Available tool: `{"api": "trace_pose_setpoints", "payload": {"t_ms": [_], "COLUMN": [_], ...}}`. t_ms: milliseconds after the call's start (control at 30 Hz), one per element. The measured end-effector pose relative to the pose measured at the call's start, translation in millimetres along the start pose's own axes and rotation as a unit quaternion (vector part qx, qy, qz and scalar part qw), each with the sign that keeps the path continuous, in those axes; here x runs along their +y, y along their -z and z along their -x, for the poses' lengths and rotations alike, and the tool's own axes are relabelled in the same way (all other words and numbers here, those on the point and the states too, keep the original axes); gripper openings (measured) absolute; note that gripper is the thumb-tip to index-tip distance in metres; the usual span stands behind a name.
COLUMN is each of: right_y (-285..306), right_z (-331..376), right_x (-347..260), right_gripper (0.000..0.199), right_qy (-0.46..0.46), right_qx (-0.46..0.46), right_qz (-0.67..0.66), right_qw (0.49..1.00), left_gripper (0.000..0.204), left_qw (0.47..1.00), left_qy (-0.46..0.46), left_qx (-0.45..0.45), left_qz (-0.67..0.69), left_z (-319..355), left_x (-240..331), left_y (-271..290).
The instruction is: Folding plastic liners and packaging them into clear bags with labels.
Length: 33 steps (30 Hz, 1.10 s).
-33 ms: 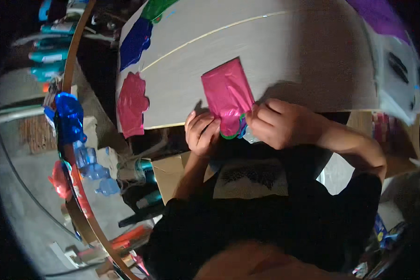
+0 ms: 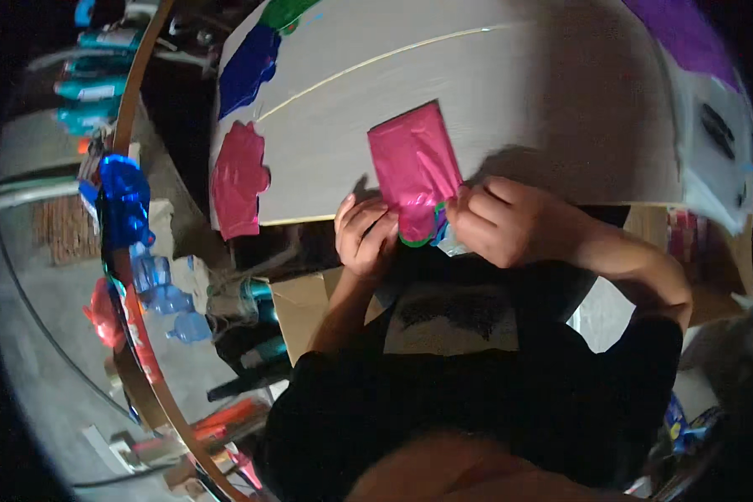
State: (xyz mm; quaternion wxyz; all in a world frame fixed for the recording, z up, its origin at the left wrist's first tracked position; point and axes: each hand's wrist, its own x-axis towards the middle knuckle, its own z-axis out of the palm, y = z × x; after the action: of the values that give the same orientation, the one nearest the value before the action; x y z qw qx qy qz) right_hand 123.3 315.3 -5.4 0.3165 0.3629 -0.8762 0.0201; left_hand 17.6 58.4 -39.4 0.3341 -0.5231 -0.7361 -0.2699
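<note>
We've got a pink foil bag [image 2: 414, 167] at the near edge of the grey table [image 2: 510, 92], its long axis running away from us, tilted a bit left. Our left hand [image 2: 365, 236] and right hand [image 2: 498, 222] both pinch its near end, fingers closed on it. More pink [image 2: 238, 180], blue [image 2: 247, 71], green [image 2: 283, 12] and purple [image 2: 686, 33] foil pieces sit along the table's edges. Shiny blue bits [image 2: 124, 199] hang on the left.

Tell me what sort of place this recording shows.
Probably a small craft or packing workshop: a pale worktable with crinkly pink, blue and purple foil sheets, plus shiny blue foil items hanging on a curved wooden hoop.
</note>
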Motion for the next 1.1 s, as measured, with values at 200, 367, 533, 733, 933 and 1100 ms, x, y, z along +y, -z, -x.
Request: {"api": "trace_pose_setpoints", "payload": {"t_ms": [200, 367, 533, 733, 933, 1100], "right_y": [-1, 2, -2, 1, 3, 1], "right_z": [-5, -11, -14, -4, -6, -8], "right_x": [1, -5, -3, -3, -4, -3], "right_gripper": [0.024, 0.028, 0.026, 0.029, 0.039, 0.04], "right_qy": [0.004, -0.016, 0.004, -0.005, -0.017, -0.018], "right_qx": [-0.015, -0.053, -0.061, -0.068, -0.06, -0.066], "right_qz": [-0.001, 0.049, 0.061, 0.038, 0.042, 0.042], "right_qw": [1.0, 0.997, 0.996, 0.997, 0.997, 0.997], "left_gripper": [0.029, 0.017, 0.026, 0.027, 0.029, 0.043], "left_qw": [0.985, 0.789, 0.67, 0.656, 0.666, 0.754], "left_qy": [0.139, 0.533, 0.566, 0.538, 0.548, 0.488], "left_qx": [0.004, -0.07, -0.264, -0.317, -0.38, -0.303], "left_qz": [0.097, 0.299, 0.401, 0.425, 0.333, 0.319], "left_z": [-10, -52, -85, -103, -116, -91], "left_x": [10, -6, -55, -64, -59, -49], "left_y": [11, 53, 59, 32, 27, 20]}}
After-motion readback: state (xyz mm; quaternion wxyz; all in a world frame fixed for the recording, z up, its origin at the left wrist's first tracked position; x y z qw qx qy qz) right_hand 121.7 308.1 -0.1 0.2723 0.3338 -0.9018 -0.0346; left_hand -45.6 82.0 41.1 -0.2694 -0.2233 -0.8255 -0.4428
